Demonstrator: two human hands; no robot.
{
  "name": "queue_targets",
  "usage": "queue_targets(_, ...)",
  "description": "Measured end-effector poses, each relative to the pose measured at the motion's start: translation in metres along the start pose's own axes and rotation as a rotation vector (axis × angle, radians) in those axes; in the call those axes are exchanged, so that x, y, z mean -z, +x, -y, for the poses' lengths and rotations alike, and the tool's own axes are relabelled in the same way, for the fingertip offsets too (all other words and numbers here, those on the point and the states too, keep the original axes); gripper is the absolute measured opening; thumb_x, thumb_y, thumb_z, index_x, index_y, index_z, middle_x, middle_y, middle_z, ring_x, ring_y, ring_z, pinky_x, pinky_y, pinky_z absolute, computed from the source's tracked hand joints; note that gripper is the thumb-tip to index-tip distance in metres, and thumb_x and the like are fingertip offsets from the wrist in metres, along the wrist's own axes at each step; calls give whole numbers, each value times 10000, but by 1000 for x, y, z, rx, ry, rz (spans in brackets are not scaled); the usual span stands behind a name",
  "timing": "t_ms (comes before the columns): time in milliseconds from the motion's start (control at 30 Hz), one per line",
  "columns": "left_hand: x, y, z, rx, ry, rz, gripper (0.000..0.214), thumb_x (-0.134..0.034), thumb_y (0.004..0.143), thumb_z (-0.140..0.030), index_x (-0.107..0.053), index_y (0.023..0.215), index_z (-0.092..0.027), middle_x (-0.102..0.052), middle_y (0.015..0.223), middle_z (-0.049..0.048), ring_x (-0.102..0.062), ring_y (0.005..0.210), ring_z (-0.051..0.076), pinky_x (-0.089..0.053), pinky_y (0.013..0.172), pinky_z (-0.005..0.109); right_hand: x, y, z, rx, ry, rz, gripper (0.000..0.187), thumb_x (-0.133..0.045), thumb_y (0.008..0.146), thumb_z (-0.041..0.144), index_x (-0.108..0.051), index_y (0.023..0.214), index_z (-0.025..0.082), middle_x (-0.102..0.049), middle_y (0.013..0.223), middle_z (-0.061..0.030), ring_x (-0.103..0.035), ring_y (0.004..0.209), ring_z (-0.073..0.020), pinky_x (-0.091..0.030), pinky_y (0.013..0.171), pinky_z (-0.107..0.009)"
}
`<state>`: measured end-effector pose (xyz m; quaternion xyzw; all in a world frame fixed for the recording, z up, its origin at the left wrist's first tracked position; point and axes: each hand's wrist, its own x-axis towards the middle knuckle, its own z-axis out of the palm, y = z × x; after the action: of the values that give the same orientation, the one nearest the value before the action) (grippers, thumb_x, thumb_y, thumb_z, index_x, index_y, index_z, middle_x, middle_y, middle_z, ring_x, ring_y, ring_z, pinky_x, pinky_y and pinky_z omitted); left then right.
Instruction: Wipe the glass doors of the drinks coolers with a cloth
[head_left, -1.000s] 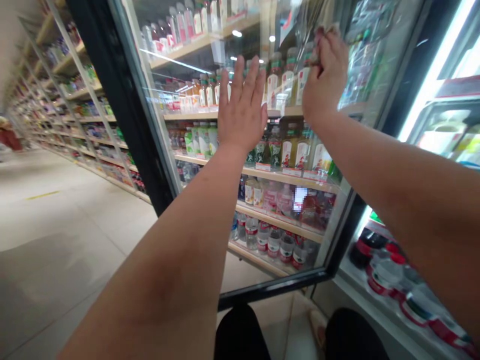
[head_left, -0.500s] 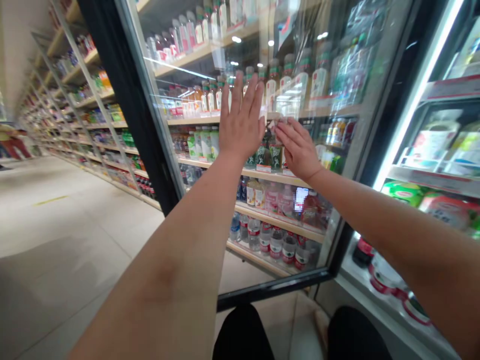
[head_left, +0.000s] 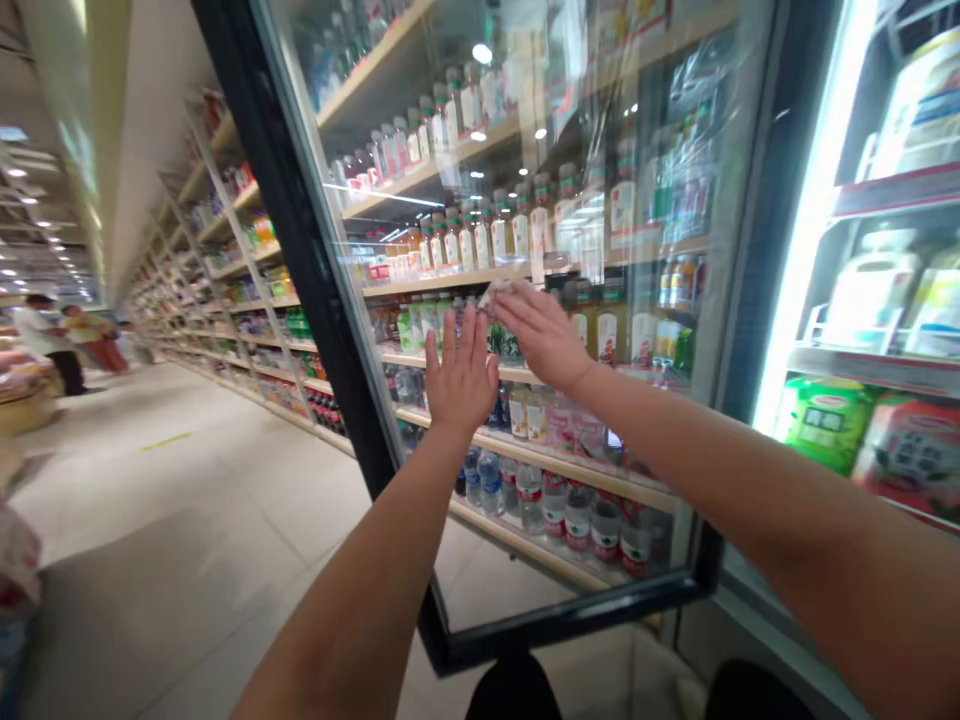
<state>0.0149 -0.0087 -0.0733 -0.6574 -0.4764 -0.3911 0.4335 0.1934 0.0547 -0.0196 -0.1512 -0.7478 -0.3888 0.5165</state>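
Note:
My left hand (head_left: 461, 380) lies open on the glass door (head_left: 480, 585), palm to the pane, fingers pointing up. Above it and slightly to the right, my right hand (head_left: 546, 335) presses a small crumpled pale wipe (head_left: 495, 292) to the same pane. Only a bit of the wipe shows beyond the fingertips; the rest is hidden under the hand. A black frame (head_left: 300, 230) edges the door, which stands swung out from the fridge. Rows of bottles (head_left: 480, 240) show in the glass.
To the right, the lit fridge shelves (head_left: 870, 360) hold a green pack (head_left: 825, 420) and bottles. Long store shelves (head_left: 255, 290) run along the left beside a pale tiled floor (head_left: 217, 500). People (head_left: 97, 340) stand far off at left. My knees are below the door.
My right hand has moved left and down across the pane with the wipe. The left hand sits lower on the glass. The view has tilted up, showing more ceiling.

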Motion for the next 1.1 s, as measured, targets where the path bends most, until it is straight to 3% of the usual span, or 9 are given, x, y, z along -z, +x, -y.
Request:
queue_targets(100, -1, 1, 0, 2, 30, 7, 623, -431, 1039, -262, -272, 1618, -95, -189, 1681, 101, -9, 1575, 285, -15, 1304, 559, -2, 24, 2, -22, 26, 55, 499, -351, 1024, 156, -551, 1467, 266, -533, 1511, 25, -368, 1505, -200, -335, 1291, -434)
queue_targets(233, -1, 0, 0, 15, 40, 14, 646, -442, 1031, -268, -253, 1624, -96, -171, 1684, 98, 7, 1574, 273, 0, 1305, 537, 3, 26, -7, -228, 45, -62, 596, -315, 993, 102, -431, 1559, 246, -428, 1591, -10, -260, 1555, -254, -250, 1314, -536)
queue_targets(333, 1, -1, -1, 31, 32, 31, 649, -437, 1032, -274, -246, 1625, -89, -179, 1682, 107, 3, 1575, 271, -2, 1304, 537, 6, -15, 1, -86, 65, 23, 571, -339, 1024, 133, -389, 1583, 233, -421, 1598, -42, -218, 1571, -244, -256, 1313, -513)
queue_targets(400, 1, -1, -2, 31, 37, 37, 642, -433, 1035, -276, -254, 1622, -86, -191, 1679, 110, -8, 1576, 273, -9, 1304, 541, 10, -41, 6, 41, 91, 104, 533, -399, 1029, 141, -457, 1540, 280, -513, 1533, -13, -313, 1537, -196, -313, 1295, -445)
queue_targets(500, 1, -1, -1, 21, 37, 18, 634, -428, 1035, -277, -269, 1616, -82, -210, 1672, 111, -31, 1577, 277, -21, 1307, 540, 17, -46, -1, 163, 97, 202, 527, -415, 1023, 115, -492, 1510, 302, -531, 1517, 12, -384, 1500, -171, -350, 1275, -427)
queue_targets(700, 1, 0, -1, 30, -35, -5, 644, -436, 1021, -254, -264, 1624, -107, -235, 1664, 119, -79, 1575, 298, -56, 1302, 574, 17, -37, 1, -177, 9, 31, 551, -353, 1020, 125, -452, 1548, 250, -474, 1561, -29, -276, 1553, -217, -320, 1292, -513)
queue_targets(900, 2, 1, -3, 51, -63, 24, 633, -426, 1029, -264, -271, 1620, -99, -212, 1670, 126, -53, 1575, 294, -50, 1301, 576, 17, -48, 11, -25, 64, 166, 506, -409, 1018, 135, -535, 1485, 284, -534, 1511, 17, -398, 1494, -207, -367, 1270, -455)
queue_targets(1000, 1, 1, -3, 50, -58, 18, 641, -426, 1029, -263, -255, 1625, -103, -203, 1673, 121, -50, 1576, 292, -42, 1301, 575, 23, -31, 1, -110, 43, 139, 529, -397, 1014, 135, -505, 1508, 292, -498, 1542, 10, -359, 1514, -218, -321, 1283, -504)
queue_targets(1100, 0, 0, -3, 39, -47, -5, 647, -435, 1026, -259, -251, 1626, -101, -213, 1672, 115, -53, 1577, 285, -34, 1304, 558, 24, -35, 5, -225, 7, 26, 567, -381, 985, 110, -487, 1525, 246, -485, 1553, -25, -319, 1534, -236, -319, 1281, -514)
